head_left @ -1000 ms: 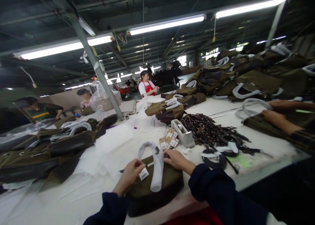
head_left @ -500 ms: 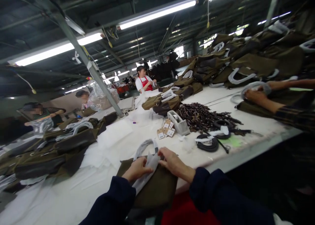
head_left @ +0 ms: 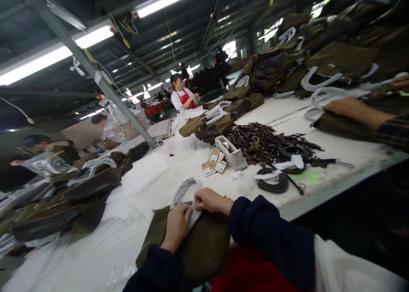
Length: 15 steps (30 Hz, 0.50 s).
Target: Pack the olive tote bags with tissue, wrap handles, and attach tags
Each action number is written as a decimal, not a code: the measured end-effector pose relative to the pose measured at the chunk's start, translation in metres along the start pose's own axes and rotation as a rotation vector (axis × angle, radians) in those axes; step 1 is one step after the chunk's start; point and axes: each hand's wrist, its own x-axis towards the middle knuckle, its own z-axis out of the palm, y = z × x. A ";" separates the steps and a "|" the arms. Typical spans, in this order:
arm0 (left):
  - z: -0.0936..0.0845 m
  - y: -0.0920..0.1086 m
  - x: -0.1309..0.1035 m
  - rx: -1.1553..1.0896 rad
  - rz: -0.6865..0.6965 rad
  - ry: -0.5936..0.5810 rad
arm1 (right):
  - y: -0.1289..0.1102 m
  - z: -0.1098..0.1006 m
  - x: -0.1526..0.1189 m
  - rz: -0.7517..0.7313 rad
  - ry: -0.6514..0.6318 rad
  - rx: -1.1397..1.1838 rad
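An olive-green bag (head_left: 207, 245) lies at the table's near edge in front of me. Its looped handle (head_left: 182, 188) rises from the top, covered in whitish wrapping. My left hand (head_left: 177, 224) is closed, pinching the thin white wrapping sheet (head_left: 194, 217) at the handle's base. Close beside it, my right hand (head_left: 211, 200) pinches the same wrapping higher up, fingers pressed together. The fingertips of both hands nearly meet, and part of the wrapping is hidden behind them.
Beyond the bag are cardboard tags (head_left: 214, 162), a grey tape dispenser (head_left: 231, 153), a heap of dark brown straps (head_left: 255, 143) and coiled black straps (head_left: 272, 180). White sheets (head_left: 140, 177) and piled bags (head_left: 86, 194) lie left. A co-worker's hand (head_left: 345, 107) handles another bag at right.
My hands have come closer together, and the white sheet that stood loose between them is now folded in against the handle. The co-worker's hands at right have moved apart. My view has shifted slightly.
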 end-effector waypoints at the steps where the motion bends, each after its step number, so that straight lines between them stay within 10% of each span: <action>1: 0.002 0.001 -0.003 0.021 0.023 -0.007 | -0.001 0.000 0.001 0.023 -0.002 0.000; 15: 0.010 -0.001 -0.025 0.326 0.330 0.092 | 0.005 -0.003 0.018 0.248 -0.221 0.258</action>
